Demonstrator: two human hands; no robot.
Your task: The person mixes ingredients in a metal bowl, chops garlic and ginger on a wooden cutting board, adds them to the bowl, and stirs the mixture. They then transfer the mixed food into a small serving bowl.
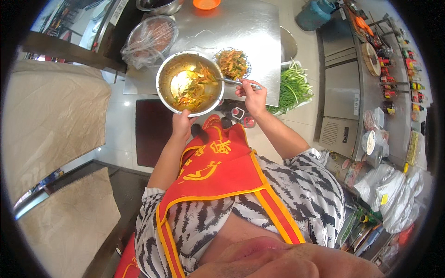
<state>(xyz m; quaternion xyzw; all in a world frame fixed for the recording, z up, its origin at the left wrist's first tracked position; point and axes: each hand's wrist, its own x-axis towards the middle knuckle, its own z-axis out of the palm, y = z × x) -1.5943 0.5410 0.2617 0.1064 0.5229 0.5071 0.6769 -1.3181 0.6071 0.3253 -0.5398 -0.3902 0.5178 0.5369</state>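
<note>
My left hand (pixel 183 123) grips the near rim of a steel mixing bowl (pixel 169 74), which is tilted over the near edge of the steel table. Some dressed vegetable shreds (pixel 189 92) lie in the bowl with reddish oil on its wall. My right hand (pixel 253 95) holds the handle of a metal utensil (pixel 240 82); its far end reaches into the bowl among the shreds. Right behind the bowl, a patterned plate (pixel 248 66) bears a heap of similar shredded food (pixel 231 63).
Plastic film partly covers a bowl of reddish food (pixel 153 36) at the back left of the steel table (pixel 250 21). An orange bowl (pixel 206 3) stands at the back. Green scallions (pixel 293 87) fill a white crate at right. Bottles (pixel 247 121) stand below the table.
</note>
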